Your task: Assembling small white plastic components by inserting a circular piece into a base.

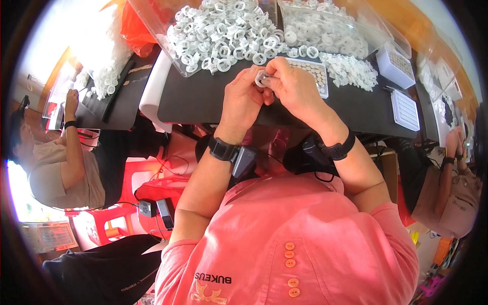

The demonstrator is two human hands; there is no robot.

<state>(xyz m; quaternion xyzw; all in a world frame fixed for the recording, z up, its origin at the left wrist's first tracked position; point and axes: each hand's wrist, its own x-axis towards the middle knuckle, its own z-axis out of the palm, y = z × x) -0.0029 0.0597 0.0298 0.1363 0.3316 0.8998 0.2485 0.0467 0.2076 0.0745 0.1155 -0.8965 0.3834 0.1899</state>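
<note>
White plastic ring (262,79) sits between both hands, above the near part of a black table (198,104). The left hand (243,99) pinches it between narrowed fingers; the right hand (295,86) has its fingers drawn together against the ring's other side, though whether they grip it or a smaller part I cannot tell. Black wristbands circle both wrists, over a pink shirt (305,229). Below the table, to the left, stands a red stool (109,218). On the tabletop, just beyond the right hand, a white tray (324,94) holds rows of round, pale discs. Right of it lie a loose heap of small white pieces (351,71) and, farther right, a white gridded tray (405,109). Behind that stands a white basket (391,72) with contents too small to tell. At the far side, a clear bin (152,23) brims with similar rings, and a second clear bin (380,31) holds whitish round parts. A red bag (137,30) touches the first. Other people sit working at both sides.
</note>
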